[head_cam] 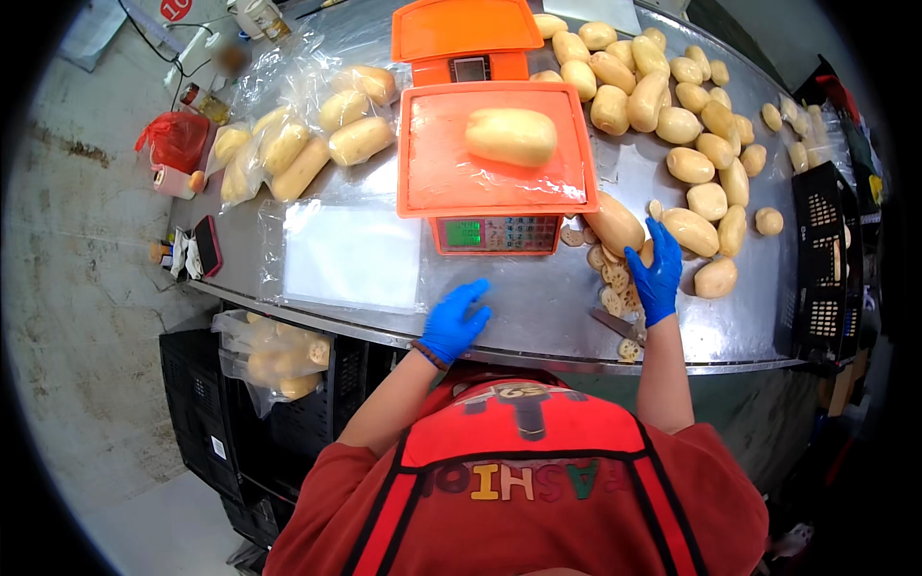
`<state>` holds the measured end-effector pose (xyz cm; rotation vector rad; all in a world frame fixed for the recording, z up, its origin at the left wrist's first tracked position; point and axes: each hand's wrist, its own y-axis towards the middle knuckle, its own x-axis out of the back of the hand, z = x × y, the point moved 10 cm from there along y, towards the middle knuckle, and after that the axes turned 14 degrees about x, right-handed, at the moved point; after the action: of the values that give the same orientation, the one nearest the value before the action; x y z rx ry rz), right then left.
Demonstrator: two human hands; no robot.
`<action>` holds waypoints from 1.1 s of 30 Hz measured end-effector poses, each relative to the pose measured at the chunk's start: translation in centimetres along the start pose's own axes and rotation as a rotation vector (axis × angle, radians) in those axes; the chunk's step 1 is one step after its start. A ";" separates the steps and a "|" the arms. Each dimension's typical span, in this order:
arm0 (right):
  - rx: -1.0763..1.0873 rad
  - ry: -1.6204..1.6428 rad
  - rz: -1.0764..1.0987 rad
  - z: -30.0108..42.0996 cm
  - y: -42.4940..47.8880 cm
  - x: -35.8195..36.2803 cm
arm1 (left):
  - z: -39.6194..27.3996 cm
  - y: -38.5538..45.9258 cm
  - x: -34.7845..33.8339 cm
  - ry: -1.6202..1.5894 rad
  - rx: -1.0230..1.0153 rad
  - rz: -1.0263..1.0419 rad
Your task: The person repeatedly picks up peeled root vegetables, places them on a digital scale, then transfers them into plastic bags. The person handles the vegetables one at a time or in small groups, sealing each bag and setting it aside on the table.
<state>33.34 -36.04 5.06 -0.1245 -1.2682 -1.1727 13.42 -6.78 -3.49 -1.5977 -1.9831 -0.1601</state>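
My left hand (455, 322), in a blue glove, is held over the front of the steel table with its fingers apart and nothing in it. My right hand (658, 272), gloved alike, reaches among peeled lotus root segments. A small piece (646, 253) shows between its thumb and fingers; whether it is gripped I cannot tell. Beside that hand lie a long lotus root segment (616, 225), several cut slices (614, 276) and a knife (614, 323), its handle partly hidden by the slices and wrist. One thick segment (511, 136) rests on the orange weighing scale (439, 191).
Many lotus root segments (677, 125) cover the table's right rear. Left of the scale are bagged segments (288, 155), flat clear bags (351, 255) and a phone (208, 245). Black crates stand at the right (825, 266) and below left (194, 403), the latter holding a filled bag (281, 356).
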 end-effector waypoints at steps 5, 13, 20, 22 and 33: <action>0.026 -0.130 0.282 1.1 2.9 -4.6 | 2.1 0.0 10.0 0.232 0.242 -0.577; -0.185 -0.283 0.196 -7.7 4.4 -5.4 | 5.3 -1.1 10.4 0.501 0.364 -0.616; 0.053 0.442 -0.180 5.6 10.8 -0.6 | 9.8 -1.8 11.8 0.201 0.221 -0.643; 0.116 0.523 -0.160 8.7 11.8 -1.5 | 10.9 -1.5 12.3 0.034 0.267 -0.645; 0.491 0.360 -0.013 19.1 17.7 -2.6 | 15.7 -1.1 12.0 -0.528 0.599 -0.546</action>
<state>33.91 -13.95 19.04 0.4400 -1.1954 -0.8183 5.33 10.05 -10.11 -0.7353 -2.5004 0.6527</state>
